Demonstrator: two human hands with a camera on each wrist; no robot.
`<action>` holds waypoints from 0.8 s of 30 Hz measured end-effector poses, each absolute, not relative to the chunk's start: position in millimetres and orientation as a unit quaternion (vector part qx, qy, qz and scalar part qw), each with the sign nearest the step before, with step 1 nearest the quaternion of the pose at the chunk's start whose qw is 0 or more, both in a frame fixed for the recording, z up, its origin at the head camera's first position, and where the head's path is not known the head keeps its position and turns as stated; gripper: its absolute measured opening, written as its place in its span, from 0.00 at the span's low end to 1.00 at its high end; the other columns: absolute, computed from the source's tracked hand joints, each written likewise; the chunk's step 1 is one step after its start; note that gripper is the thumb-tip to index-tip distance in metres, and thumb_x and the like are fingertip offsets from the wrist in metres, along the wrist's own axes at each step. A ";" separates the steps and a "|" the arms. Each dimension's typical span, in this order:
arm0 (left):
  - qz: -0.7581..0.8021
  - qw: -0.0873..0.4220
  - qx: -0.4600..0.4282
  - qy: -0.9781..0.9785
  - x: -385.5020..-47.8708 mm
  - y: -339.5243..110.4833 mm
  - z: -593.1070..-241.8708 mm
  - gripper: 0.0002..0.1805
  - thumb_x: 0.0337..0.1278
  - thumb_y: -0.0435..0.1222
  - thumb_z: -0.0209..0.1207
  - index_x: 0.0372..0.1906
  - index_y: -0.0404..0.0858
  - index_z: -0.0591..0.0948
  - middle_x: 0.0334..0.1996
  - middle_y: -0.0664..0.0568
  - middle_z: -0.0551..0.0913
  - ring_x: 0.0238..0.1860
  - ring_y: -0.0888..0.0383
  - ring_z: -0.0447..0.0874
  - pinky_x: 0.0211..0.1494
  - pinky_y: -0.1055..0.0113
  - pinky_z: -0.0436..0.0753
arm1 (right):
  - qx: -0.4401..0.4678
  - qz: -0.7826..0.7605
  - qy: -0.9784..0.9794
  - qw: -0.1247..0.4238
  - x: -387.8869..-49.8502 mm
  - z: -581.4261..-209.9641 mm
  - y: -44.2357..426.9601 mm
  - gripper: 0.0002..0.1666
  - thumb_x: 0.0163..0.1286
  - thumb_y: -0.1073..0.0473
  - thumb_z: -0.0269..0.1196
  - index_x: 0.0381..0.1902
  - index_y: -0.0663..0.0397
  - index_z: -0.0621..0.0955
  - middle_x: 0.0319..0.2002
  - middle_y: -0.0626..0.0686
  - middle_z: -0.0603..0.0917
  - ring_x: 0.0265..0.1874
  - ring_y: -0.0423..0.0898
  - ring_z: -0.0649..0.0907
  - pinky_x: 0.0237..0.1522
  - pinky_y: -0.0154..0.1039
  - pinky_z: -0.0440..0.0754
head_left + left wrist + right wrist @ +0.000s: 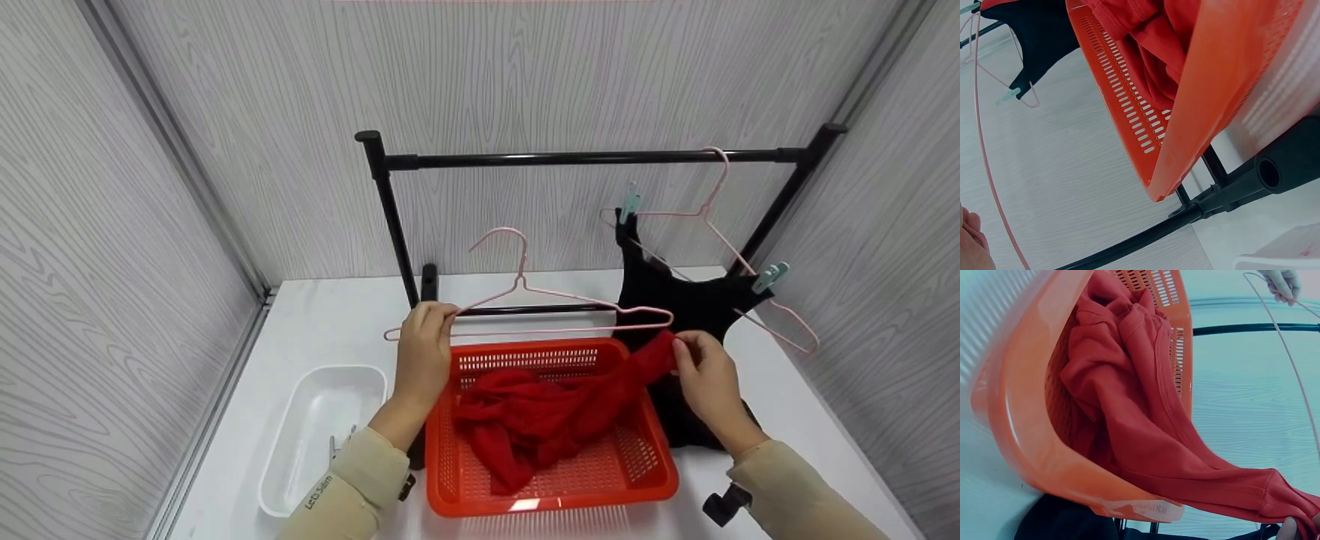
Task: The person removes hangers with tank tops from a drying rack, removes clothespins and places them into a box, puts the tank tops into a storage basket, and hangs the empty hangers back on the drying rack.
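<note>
Hold cloth (540, 420), probably soft and light, by its 2-o'clock end, pinched in right hand (709, 375), with hanger (520, 282) pinched in left hand (424, 352).

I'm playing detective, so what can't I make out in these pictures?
- Head view: the whole shape of the red cloth, hidden by its own folds.
- Head view: part of the white tray, blocked by the left sleeve.
- Left wrist view: most of the left hand, cut off at the bottom-left corner.
- Right wrist view: most of the right hand, cut off at the bottom-right corner.
- Right wrist view: lettering on the basket, too blurry to read.
</note>
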State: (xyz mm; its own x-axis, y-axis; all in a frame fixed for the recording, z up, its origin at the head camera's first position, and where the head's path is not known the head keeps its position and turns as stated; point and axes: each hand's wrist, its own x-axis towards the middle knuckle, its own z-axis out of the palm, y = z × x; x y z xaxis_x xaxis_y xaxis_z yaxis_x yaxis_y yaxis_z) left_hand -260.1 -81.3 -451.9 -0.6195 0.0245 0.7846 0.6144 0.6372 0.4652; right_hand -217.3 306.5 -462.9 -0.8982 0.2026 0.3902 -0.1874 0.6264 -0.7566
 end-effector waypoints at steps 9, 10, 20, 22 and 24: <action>-0.380 0.391 -0.197 -0.815 -259.2 -78.1 -451.7 0.03 0.66 0.29 0.60 0.41 0.36 0.83 0.39 0.47 0.80 0.44 0.49 0.80 0.51 0.56 0.79 | 0.028 0.428 -0.878 0.213 -216.6 -471.9 297.0 0.07 0.76 0.66 0.57 0.44 0.67 0.79 0.36 0.60 0.81 0.27 0.37 0.81 0.29 0.30 0.84; -0.379 0.390 -0.197 -0.815 -259.2 -77.6 -452.0 0.03 0.66 0.30 0.60 0.41 0.36 0.83 0.39 0.47 0.80 0.45 0.49 0.80 0.51 0.56 0.79 | 0.030 0.429 -0.879 0.207 -216.3 -473.3 295.4 0.07 0.76 0.66 0.57 0.44 0.67 0.79 0.36 0.59 0.81 0.27 0.38 0.82 0.29 0.31 0.84; -0.382 0.389 -0.202 -0.814 -258.4 -74.4 -454.0 0.04 0.69 0.32 0.59 0.42 0.36 0.82 0.38 0.48 0.80 0.44 0.49 0.80 0.51 0.56 0.79 | 0.043 0.436 -0.886 0.150 -212.6 -483.0 273.1 0.07 0.76 0.65 0.57 0.45 0.63 0.79 0.37 0.57 0.82 0.32 0.47 0.84 0.32 0.32 0.85; -0.383 0.388 -0.204 -0.813 -258.2 -73.8 -454.2 0.04 0.69 0.32 0.58 0.42 0.36 0.82 0.38 0.48 0.80 0.44 0.49 0.80 0.51 0.57 0.79 | 0.045 0.444 -0.884 0.136 -212.2 -484.9 268.8 0.07 0.76 0.65 0.57 0.46 0.63 0.79 0.38 0.57 0.82 0.33 0.49 0.84 0.33 0.33 0.85; -0.384 0.390 -0.205 -0.812 -258.5 -73.1 -454.8 0.04 0.69 0.32 0.58 0.42 0.36 0.82 0.38 0.48 0.80 0.44 0.49 0.80 0.52 0.57 0.79 | 0.049 0.456 -0.881 0.116 -211.3 -486.5 264.4 0.08 0.76 0.64 0.57 0.48 0.63 0.79 0.40 0.58 0.82 0.36 0.50 0.85 0.35 0.34 0.86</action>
State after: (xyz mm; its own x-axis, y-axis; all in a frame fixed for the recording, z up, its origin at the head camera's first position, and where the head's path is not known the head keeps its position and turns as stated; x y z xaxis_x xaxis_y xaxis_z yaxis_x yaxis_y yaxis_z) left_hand -258.5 -73.1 -454.8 -0.6121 0.0342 0.7900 0.6320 0.6215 0.4628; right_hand -211.3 264.4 -486.5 -0.9683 0.0199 0.2489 -0.1917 0.5798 -0.7919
